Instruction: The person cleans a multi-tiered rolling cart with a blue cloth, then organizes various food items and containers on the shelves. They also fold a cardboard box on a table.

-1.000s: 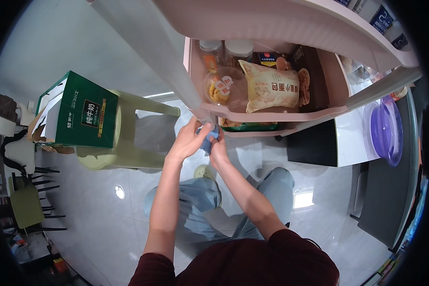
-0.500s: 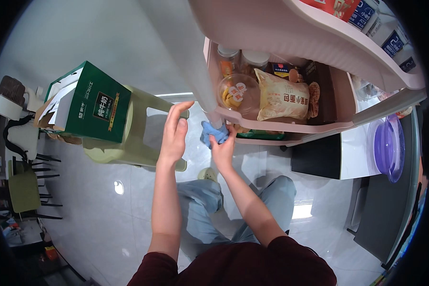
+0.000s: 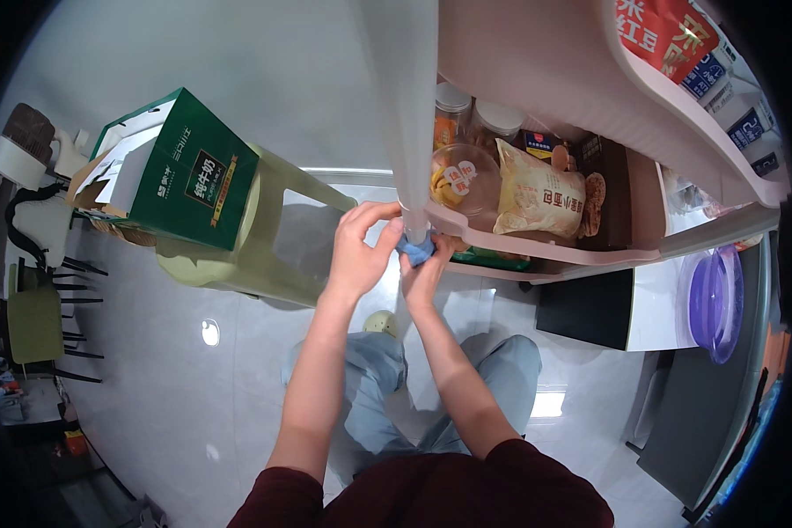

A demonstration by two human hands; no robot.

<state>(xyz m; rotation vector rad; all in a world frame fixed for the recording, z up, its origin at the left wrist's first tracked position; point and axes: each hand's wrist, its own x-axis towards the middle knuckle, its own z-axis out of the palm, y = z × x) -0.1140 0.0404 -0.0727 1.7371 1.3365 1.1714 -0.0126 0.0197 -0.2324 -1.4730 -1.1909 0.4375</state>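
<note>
A pale upright post (image 3: 411, 114) stands at the left corner of a pink tiered storage cart (image 3: 510, 242). My left hand (image 3: 359, 253) is at the post's left side, its bent fingers reaching behind it and the thumb against it near the cloth. In my right hand (image 3: 424, 280) is a blue cloth (image 3: 416, 250), bunched around the post at the height of the cart's rim. The post and the cloth partly hide the fingertips of both hands. Beside the post, the cart tier holds a bread bag (image 3: 541, 189) and a clear round tub (image 3: 463, 183).
On the left, a green milk carton box (image 3: 194, 185) rests on a light green stool (image 3: 211, 273). Jars with pale lids (image 3: 499, 116) stand in the cart. Purple basins (image 3: 715, 299) lie at the right, beyond a black-sided box (image 3: 585, 308). Below is tiled floor (image 3: 185, 387).
My left hand has moved right, from open in the air to the post. My right hand and the blue cloth have shifted slightly right, and the view has turned a little.
</note>
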